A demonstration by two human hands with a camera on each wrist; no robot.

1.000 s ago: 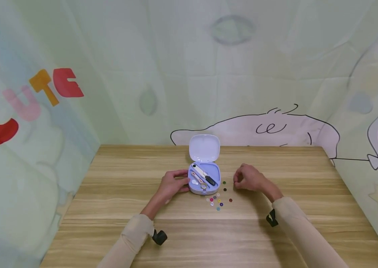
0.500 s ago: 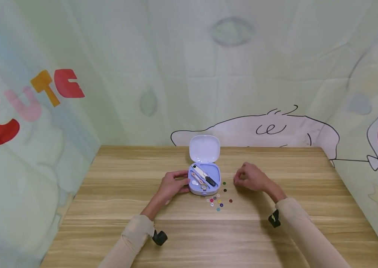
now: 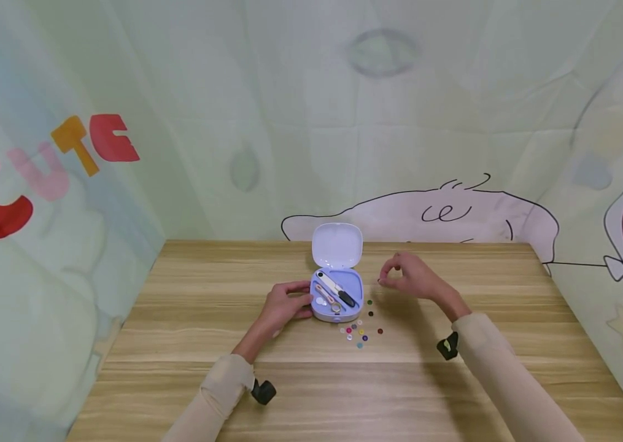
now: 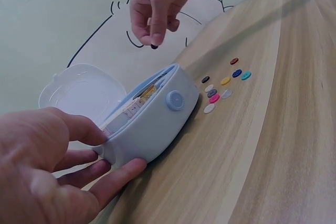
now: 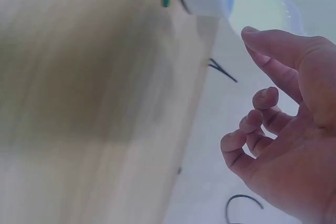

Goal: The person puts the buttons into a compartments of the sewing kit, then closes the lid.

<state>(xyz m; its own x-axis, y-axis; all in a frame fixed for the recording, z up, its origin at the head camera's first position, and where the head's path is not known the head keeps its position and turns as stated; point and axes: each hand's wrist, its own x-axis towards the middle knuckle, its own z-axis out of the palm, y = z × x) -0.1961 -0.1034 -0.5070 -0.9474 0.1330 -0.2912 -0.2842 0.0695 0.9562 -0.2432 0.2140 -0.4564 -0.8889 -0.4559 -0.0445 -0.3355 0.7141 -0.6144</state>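
A pale blue plastic case (image 3: 322, 314) stands on the table with its lid (image 3: 337, 244) flipped up behind it. Inside lie a white tool with a black end (image 3: 347, 298), a pinkish tool with a ring (image 3: 336, 306) and a white disc. My left hand (image 3: 282, 304) grips the case's left end, its digits spread from rim to lower wall. Raised just right of the case, my right hand (image 3: 412, 277) pinches a small dark button (image 4: 154, 46) between thumb and forefinger. In the right wrist view my other right fingers are loosely curled.
Several coloured buttons lie in front of the case, among them a yellow button (image 4: 226, 81) and a pink button (image 4: 214, 98). A green button (image 3: 369, 302) is close to its right side. A printed cloth backdrop (image 3: 206, 153) rises behind the wooden table (image 3: 206, 264).
My right hand has lifted and shifted slightly left toward the case, carrying the dark button. My left hand and the case have stayed in place.
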